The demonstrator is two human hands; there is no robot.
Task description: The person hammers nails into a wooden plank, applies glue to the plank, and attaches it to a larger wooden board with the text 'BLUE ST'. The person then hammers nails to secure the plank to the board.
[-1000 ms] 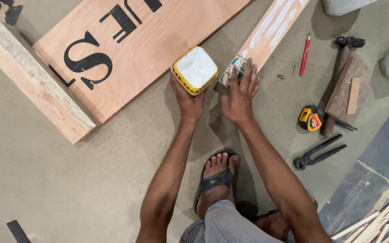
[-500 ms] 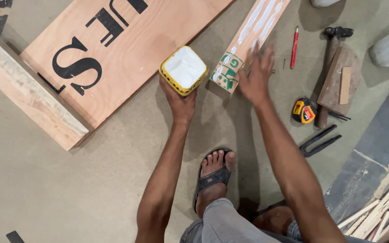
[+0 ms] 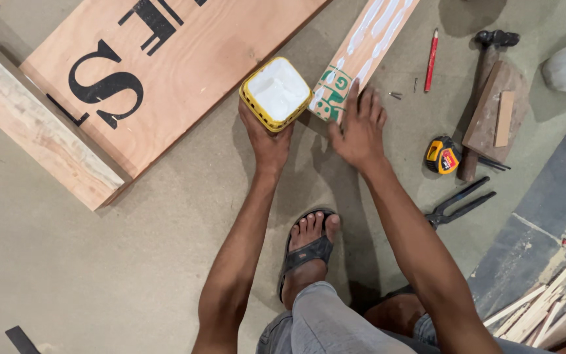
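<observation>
The left hand grips the near side of a yellow tub full of white paste; its fingers are wrapped on the tub, which sits on the floor at the board's edge. The right hand lies flat, fingers spread, on the near end of a strip smeared with white. The strip's long axis runs away to the upper right. Bare floor lies open to the left; a tape measure, pliers, a hammer and a pencil crowd the right.
</observation>
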